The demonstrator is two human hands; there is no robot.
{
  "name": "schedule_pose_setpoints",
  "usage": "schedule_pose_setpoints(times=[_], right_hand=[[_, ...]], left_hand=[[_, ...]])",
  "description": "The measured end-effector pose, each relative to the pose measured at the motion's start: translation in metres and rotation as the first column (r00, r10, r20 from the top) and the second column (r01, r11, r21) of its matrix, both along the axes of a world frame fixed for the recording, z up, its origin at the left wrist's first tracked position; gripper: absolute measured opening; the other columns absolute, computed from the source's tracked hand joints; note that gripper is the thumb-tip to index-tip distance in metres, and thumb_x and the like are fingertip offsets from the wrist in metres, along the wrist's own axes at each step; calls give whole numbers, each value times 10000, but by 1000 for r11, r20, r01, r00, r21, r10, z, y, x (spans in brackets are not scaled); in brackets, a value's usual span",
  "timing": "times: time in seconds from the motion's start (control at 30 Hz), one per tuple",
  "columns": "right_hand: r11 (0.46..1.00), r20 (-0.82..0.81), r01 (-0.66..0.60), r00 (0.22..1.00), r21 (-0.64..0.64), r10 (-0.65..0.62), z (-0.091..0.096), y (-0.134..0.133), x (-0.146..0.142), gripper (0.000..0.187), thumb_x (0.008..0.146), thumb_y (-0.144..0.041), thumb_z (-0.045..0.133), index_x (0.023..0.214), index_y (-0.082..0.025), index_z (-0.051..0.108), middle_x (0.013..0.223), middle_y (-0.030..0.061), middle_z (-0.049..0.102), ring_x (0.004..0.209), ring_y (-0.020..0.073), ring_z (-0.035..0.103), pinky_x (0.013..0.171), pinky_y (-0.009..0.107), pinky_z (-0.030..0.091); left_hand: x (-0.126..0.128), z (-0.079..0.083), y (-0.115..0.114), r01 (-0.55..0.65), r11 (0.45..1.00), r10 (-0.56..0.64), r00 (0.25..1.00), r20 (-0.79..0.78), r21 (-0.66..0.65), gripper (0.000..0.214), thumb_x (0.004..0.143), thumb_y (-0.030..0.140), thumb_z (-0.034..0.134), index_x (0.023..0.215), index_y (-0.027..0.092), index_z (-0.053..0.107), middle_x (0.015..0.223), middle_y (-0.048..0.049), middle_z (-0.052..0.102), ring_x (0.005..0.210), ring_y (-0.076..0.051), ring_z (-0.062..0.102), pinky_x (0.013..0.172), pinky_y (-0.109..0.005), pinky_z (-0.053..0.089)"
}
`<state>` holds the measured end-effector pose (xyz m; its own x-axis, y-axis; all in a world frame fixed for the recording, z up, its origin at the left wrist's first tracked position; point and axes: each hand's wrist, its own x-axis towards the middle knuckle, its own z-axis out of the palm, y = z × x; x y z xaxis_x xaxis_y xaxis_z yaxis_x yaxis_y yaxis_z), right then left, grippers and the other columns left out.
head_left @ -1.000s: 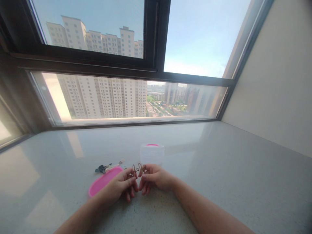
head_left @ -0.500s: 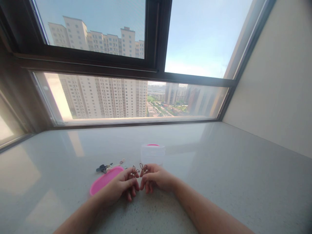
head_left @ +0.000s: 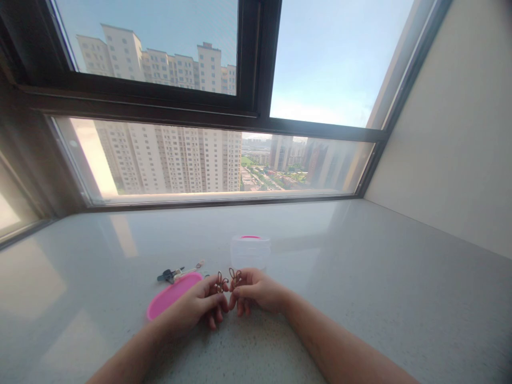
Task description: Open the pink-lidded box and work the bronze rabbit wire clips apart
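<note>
Head view: I see the left hand (head_left: 200, 306) and right hand (head_left: 256, 290) meeting on the grey counter (head_left: 360, 277), fingertips touching. Each hand pinches a small brown wire loop, the left loop (head_left: 220, 281) and the right loop (head_left: 235, 276), just beside each other. A clear tub (head_left: 250, 252) stands at 12 o'clock; a pink lid (head_left: 172, 301) lies at 9 o'clock, touching the left hand.

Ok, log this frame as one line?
left hand: pinches small brown wire loop | right hand: pinches second brown wire loop | near: flat pink lid, clear round plastic tub
</note>
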<state>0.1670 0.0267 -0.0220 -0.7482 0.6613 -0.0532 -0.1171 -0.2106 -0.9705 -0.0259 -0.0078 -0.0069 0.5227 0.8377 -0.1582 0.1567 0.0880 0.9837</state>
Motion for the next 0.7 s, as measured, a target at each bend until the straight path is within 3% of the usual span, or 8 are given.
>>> schedule_pose_setpoints(times=[0.7], right_hand=[[994, 14, -55, 998, 90, 54, -2, 0, 1, 398, 693, -397, 718, 934, -133, 542, 766, 37, 658, 524, 103, 597, 480, 198, 436]], left_hand=[[-2, 0, 2, 27, 999, -28, 999, 23, 22, 241, 790, 373, 615, 843, 166, 501, 754, -1, 585, 575, -112, 563, 461, -208, 468]])
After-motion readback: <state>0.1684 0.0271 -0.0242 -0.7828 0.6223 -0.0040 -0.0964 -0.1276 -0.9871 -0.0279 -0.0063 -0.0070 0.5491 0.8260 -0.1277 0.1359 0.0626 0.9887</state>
